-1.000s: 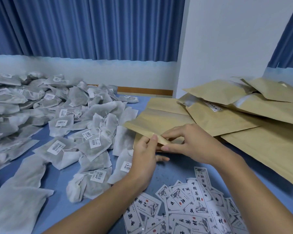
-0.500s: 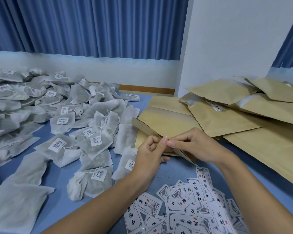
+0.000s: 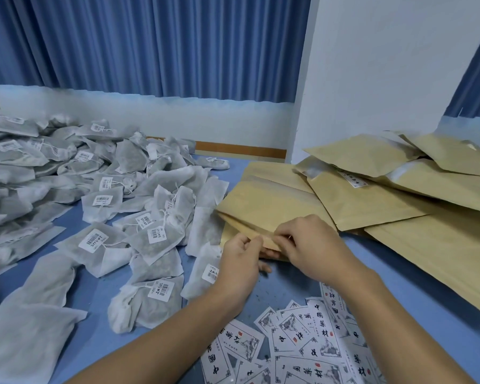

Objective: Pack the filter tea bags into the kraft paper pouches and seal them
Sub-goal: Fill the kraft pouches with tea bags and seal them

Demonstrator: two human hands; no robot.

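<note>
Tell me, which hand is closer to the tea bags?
Left. The left hand pinches the pouch just beside the tea bags; the right hand pinches it on the far side, farther from them.

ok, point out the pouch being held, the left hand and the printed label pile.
kraft pouch (image 3: 266,207), head view, flat upper face just above the hands.
left hand (image 3: 237,263), head view, back of the hand.
printed labels (image 3: 320,328), head view, a card midway in the pile.
</note>
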